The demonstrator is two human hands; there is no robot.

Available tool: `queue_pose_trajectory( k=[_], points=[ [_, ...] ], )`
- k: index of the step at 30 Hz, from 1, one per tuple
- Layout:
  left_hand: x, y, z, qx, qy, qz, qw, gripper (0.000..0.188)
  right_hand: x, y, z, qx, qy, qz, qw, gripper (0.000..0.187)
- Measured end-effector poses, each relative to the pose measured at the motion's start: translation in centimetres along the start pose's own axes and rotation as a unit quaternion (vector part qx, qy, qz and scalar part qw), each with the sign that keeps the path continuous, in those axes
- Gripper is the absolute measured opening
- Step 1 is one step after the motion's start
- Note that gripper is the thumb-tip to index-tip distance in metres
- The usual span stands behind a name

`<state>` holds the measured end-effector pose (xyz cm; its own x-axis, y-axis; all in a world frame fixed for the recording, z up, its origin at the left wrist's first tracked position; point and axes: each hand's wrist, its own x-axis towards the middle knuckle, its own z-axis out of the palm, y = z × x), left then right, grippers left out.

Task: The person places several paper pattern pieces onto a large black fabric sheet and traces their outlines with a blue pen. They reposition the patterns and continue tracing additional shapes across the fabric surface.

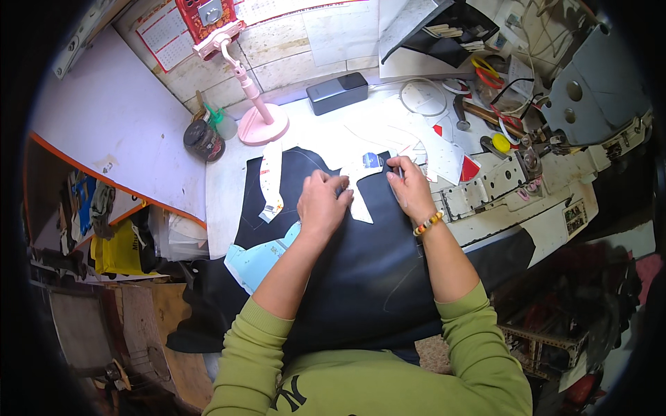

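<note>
From my remote feed I see a black sheet [368,277], left hand [322,201] over its far half, fingers curled, can't tell if gripping, right hand [413,191] at its far right, fingertips near thumb, grip unclear, white template [355,172] along its far edge, light-blue template [255,261] on its left.

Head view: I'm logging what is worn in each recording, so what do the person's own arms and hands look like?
Both green sleeves have ribbed cuffs and end well short of the wrists. The left hand and right hand wear no gloves. A beaded bracelet, mostly yellow with darker beads, circles the right wrist.
</note>
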<state>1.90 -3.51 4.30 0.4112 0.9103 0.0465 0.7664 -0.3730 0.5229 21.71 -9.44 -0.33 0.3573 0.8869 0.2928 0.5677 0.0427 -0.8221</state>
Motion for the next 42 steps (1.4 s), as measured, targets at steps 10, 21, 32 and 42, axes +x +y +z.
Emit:
queue_pose_trajectory(
  k=[10, 21, 32, 42],
  points=[
    [1.0, -1.5, 2.9, 0.001, 0.03, 0.039, 0.999, 0.069, 0.4, 0.8, 0.4, 0.0, -0.003, -0.014, 1.0, 0.026],
    [3.5, 1.0, 1.9, 0.015, -0.033, 0.011, 0.999, 0.058, 0.3, 0.4, 0.5, 0.045, -0.041, 0.022, 0.998, 0.038],
    [4.2, 2.3, -2.1, -0.229, 0.159, 0.118, 0.953, 0.022, 0.0, 0.5, 0.3, 0.108, 0.047, 0.084, 0.99, 0.049],
    [-1.6, -2.1, 1.5, 0.104, 0.177, 0.373, 0.905, 0.013, -0.4, 0.7, 0.8, 0.1, 0.029, 0.039, 0.994, 0.028]
  ],
)
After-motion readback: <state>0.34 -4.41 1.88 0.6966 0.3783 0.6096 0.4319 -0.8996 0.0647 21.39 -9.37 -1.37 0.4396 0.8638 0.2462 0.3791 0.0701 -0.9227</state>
